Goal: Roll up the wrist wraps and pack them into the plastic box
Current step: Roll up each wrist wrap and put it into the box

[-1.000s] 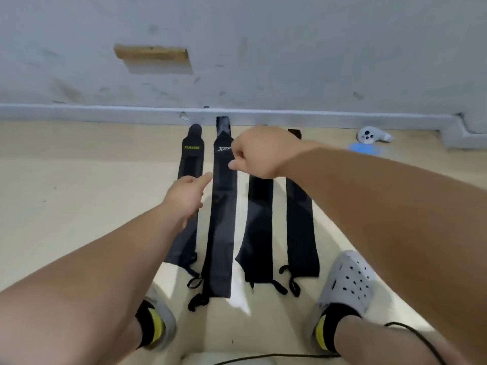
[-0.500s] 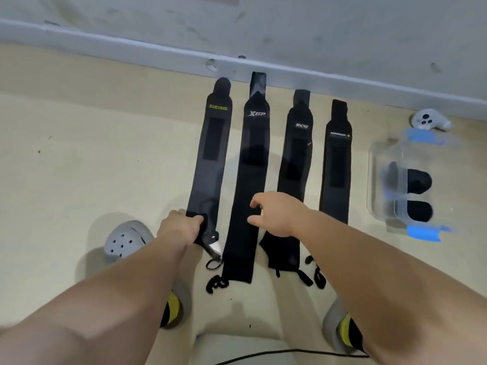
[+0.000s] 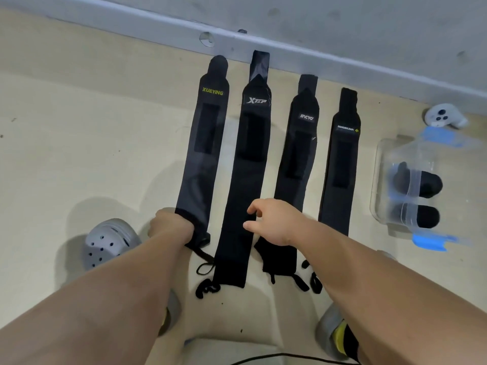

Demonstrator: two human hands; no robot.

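Gripping the near end of the black fabric wrist wrap lettered XUEYING (image 3: 208, 143), the left hand (image 3: 171, 225) has its fingers curled round the cloth at 8 o'clock. Three more flat black fabric wraps lie beside it, each apart from the next: the XTEP wrap (image 3: 245, 180), the third wrap (image 3: 297, 159) and the fourth wrap (image 3: 340, 167). All four run toward the grey skirting board (image 3: 342, 67) at 12 o'clock. A grey perforated clog (image 3: 110, 243) sits at 8 o'clock, just beside the left forearm.

The right hand (image 3: 276, 225) hangs over the gap between the XTEP wrap and the third wrap. Its fingers are loosely curled, thumb and forefinger parted, pinching nothing; whether they touch cloth I cannot tell.

At 3 o'clock the clear plastic box (image 3: 377, 180) with blue latches holds two rolled black wraps (image 3: 429, 184), well apart from both hands. A white handheld controller (image 3: 445, 118) lies at 2 o'clock. Bare beige floor (image 3: 79, 140) opens at 9 o'clock.
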